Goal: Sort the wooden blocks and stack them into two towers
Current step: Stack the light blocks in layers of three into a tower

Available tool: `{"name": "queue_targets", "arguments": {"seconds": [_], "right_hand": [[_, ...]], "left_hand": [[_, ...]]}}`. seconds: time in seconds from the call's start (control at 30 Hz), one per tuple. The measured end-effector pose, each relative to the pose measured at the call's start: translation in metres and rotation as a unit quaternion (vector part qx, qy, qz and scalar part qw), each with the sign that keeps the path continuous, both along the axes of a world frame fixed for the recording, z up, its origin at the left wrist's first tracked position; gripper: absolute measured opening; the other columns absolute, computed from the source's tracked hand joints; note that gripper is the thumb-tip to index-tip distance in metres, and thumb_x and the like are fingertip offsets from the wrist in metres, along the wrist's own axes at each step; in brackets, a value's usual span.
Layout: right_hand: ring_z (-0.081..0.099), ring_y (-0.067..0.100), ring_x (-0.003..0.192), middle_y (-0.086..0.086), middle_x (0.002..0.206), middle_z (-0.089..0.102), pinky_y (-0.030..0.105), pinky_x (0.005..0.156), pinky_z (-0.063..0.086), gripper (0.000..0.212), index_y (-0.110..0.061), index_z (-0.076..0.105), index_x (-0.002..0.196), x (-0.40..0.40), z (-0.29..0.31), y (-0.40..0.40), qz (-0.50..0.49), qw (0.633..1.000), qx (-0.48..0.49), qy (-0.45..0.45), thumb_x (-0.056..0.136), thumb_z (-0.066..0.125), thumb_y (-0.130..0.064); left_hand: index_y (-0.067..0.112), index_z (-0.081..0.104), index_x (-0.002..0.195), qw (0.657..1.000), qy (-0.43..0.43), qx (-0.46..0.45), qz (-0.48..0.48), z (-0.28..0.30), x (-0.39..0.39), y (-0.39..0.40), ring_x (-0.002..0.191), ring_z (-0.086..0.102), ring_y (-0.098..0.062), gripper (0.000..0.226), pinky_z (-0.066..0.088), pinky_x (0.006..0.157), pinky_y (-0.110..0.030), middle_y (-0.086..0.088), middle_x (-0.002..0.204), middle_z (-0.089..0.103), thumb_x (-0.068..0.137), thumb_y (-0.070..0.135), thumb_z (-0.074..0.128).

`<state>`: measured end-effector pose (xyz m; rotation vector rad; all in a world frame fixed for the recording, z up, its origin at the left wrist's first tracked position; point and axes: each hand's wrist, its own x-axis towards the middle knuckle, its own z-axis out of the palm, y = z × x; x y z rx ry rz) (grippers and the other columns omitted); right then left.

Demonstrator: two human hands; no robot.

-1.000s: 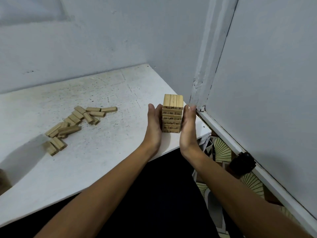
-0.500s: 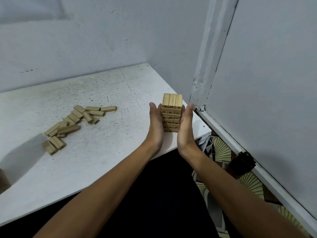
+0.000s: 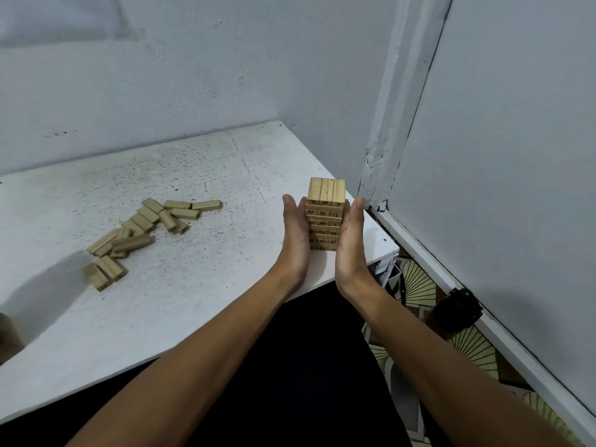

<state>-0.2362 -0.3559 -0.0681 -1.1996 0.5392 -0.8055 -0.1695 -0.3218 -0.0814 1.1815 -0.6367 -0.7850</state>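
Note:
A tower of numbered wooden blocks stands upright near the right front corner of the white table. My left hand presses flat against its left side with straight fingers. My right hand presses flat against its right side in the same way. The top layer of three blocks shows above my fingertips. A loose heap of several wooden blocks lies on the table to the left, apart from the tower.
Grey walls close the table at the back and right. A white door frame rises just right of the tower. A patterned floor and a black object lie below the table's right edge.
Both palms have closed in against the tower's sides. The tower and the loose heap stay where they were.

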Motion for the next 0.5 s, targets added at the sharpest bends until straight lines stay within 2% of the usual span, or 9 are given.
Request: {"name": "queue_targets", "arguments": {"seconds": [0.23,0.4,0.47,0.5], "right_hand": [[0.066,0.008,0.105,-0.005,0.11,0.07,0.024,0.093,0.051,0.063,-0.029,0.062,0.112,0.0,0.002,0.001,-0.006,1.0,-0.008,0.018,0.083,0.019,-0.064],[0.068,0.004,0.095,-0.008,0.099,0.072,0.024,0.087,0.052,0.059,-0.027,0.064,0.104,-0.003,0.003,-0.002,-0.018,1.0,0.004,0.014,0.101,0.009,-0.049],[0.065,-0.009,0.086,-0.016,0.098,0.067,0.011,0.073,0.05,0.053,-0.03,0.058,0.105,-0.006,0.004,-0.007,-0.03,0.999,-0.006,0.01,0.103,0.007,-0.045],[0.062,-0.015,0.088,-0.018,0.107,0.063,0.004,0.067,0.046,0.049,-0.03,0.053,0.113,-0.007,0.005,-0.01,-0.035,0.999,-0.006,0.012,0.103,0.007,-0.044]], "left_hand": [[0.017,0.056,0.125,1.0,-0.005,0.004,-0.002,0.001,0.0,0.002,0.112,0.064,-0.015,0.076,0.048,0.094,-0.022,-0.007,0.12,0.068,0.099,0.056,-0.005],[0.015,0.058,0.121,1.0,0.001,0.001,0.002,0.006,0.001,0.003,0.113,0.064,-0.023,0.08,0.049,0.098,-0.034,-0.015,0.12,0.067,0.094,0.066,0.003],[0.017,0.057,0.122,1.0,0.013,0.007,0.019,0.01,0.004,0.004,0.117,0.061,-0.02,0.079,0.048,0.099,-0.032,-0.012,0.127,0.063,0.092,0.069,0.004],[0.019,0.052,0.131,0.999,0.018,0.012,0.029,0.012,0.006,0.005,0.124,0.055,-0.015,0.08,0.043,0.104,-0.031,-0.008,0.137,0.057,0.093,0.069,0.003]]}}
